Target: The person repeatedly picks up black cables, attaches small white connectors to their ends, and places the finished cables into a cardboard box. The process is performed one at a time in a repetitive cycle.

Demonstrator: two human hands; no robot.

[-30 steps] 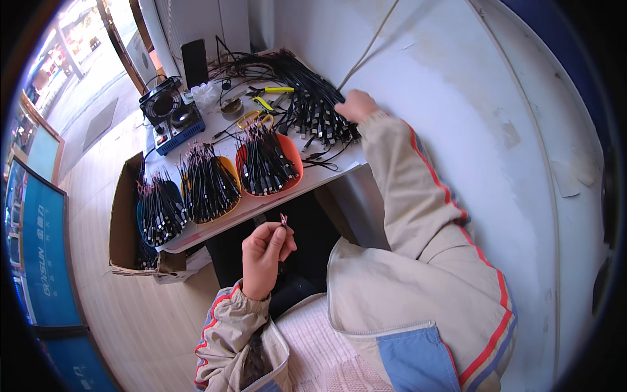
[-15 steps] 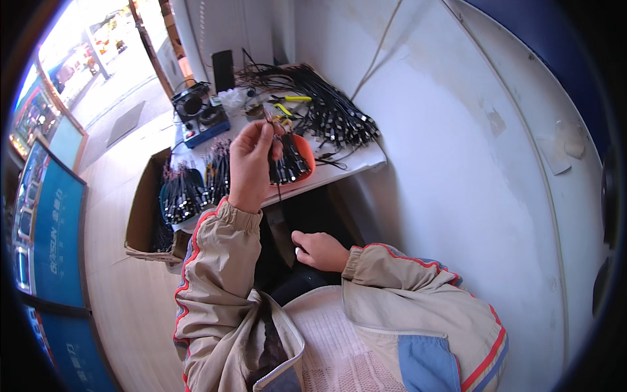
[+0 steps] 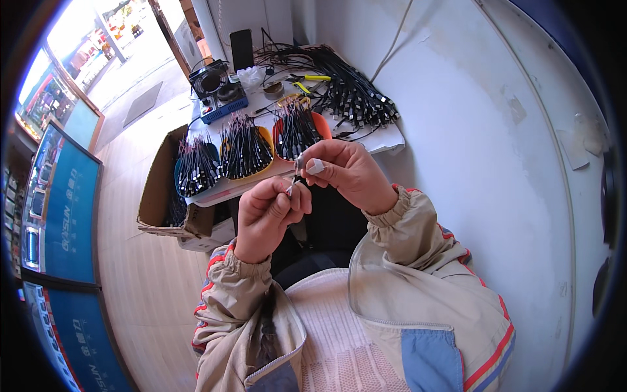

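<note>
- Three bowls of bundled black cables sit in a row on the white table, near the hands, presumably to keep sorted batches in reach.
- Left hand is closed, pinching the lower end of a short cable piece to steady it.
- Right hand is curled, its fingertips gripping a small grey connector at the top end, raised close for a clear view.

head view | looks steeply down | hands close | single view
</note>
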